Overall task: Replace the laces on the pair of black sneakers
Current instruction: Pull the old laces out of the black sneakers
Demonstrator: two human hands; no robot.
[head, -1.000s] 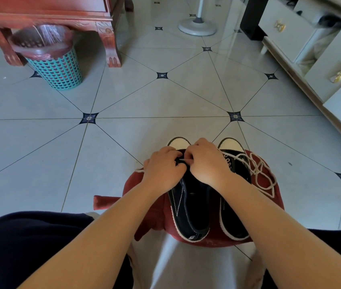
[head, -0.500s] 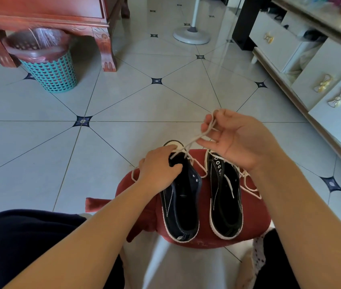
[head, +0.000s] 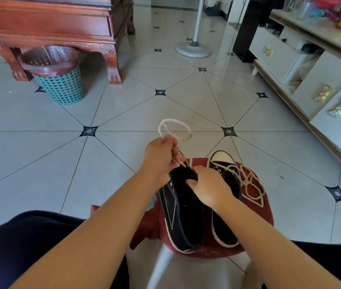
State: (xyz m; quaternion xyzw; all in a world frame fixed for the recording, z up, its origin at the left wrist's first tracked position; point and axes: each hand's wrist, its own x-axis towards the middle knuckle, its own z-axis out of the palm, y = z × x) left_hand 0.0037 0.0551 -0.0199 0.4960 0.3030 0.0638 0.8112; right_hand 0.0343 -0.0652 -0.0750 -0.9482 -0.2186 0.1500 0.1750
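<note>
Toe of sneaker (head: 183,215) behind left hand (head: 161,157) | lace (head: 160,132) partly inside grip

Head cam, fwd-down, close over floor (head: 107,163).

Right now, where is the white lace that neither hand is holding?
In the head view, the lace lies in loops on the red stool, on the right side, just beside the right sneaker.

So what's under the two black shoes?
A dark red seat. A loose white lace lies on it beside the right shoe. That one and the left shoe hide the seat's middle, and what holds it up can't be seen.
</note>
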